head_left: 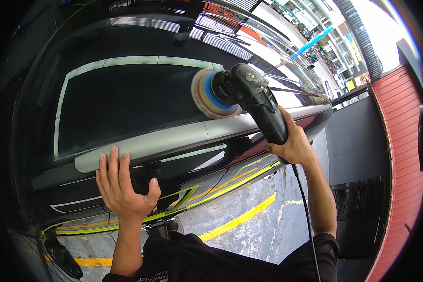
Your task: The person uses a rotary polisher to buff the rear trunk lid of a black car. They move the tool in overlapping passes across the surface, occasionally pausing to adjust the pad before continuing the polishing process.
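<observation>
My right hand (pixel 293 143) is wrapped round the black body of a car polisher (pixel 263 108). The polisher's round pad (pixel 203 94), with a blue ring and a pale, blurred rim, lies against the glossy black car roof (pixel 127 98) beside the silver roof rail (pixel 160 139). A black cord (pixel 306 211) hangs from the tool's rear end past my right forearm. My left hand (pixel 127 190) is spread out, its fingertips resting on the rail near its left end and the thumb held apart. Nothing is in that hand.
Below the roof edge run the car's side windows with a yellow-green trim line (pixel 235 185) and a side mirror (pixel 63 258). Yellow stripes (pixel 239 217) cross the grey floor. A red corrugated panel (pixel 404 127) stands at the right. Buildings and vehicles appear at the far right.
</observation>
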Available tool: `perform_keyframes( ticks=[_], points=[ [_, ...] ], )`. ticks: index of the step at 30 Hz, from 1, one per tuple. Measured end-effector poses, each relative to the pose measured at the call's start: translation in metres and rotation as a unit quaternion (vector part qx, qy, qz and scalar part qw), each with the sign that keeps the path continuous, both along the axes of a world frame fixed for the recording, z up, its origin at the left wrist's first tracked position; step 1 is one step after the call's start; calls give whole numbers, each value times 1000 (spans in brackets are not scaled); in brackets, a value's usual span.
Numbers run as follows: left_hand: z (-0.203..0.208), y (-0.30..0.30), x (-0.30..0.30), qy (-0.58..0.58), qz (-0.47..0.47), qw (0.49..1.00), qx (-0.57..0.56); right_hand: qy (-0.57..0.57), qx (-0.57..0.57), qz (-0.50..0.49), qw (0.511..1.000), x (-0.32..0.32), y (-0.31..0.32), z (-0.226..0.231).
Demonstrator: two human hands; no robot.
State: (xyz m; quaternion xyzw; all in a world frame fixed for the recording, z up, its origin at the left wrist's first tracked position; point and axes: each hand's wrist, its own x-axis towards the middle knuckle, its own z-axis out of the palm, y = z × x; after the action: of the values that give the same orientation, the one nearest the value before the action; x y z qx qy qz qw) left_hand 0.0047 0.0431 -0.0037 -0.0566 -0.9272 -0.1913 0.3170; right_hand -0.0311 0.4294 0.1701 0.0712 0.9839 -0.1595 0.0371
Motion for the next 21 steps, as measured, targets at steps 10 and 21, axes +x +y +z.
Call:
perform_keyframes(
  ticks=[10, 21],
  points=[
    [4, 1, 1, -8, -9, 1000, 3, 5, -8, 13, 1000, -2, -10, 1],
    [7, 2, 0, -9, -7, 1000, 0, 31, -50, 34, 998, -1, -23, 6]
  ],
)
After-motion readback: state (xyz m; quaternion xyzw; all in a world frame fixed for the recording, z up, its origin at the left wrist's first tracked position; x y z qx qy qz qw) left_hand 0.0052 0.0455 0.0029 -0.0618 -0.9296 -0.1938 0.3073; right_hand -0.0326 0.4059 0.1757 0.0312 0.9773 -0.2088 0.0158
